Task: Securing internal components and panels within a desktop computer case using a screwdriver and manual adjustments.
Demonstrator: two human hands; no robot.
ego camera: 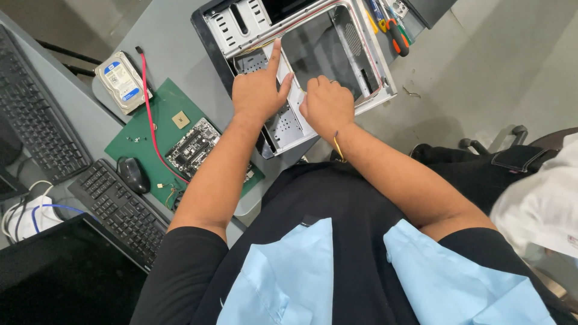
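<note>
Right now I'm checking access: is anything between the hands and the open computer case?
No. The left hand and right hand already rest on the open computer case, nothing visible between them.

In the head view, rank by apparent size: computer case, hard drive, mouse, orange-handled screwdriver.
1. Computer case
2. Hard drive
3. Mouse and orange-handled screwdriver: look alike in size, and the screwdriver is partly cut off, so unranked.

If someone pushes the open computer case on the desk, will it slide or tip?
The computer case lies flat on its side, so it probably slides rather than tips. Being an almost empty metal shell, it is likely light for its size. Both hands, left hand and right hand, rest on it.
</note>
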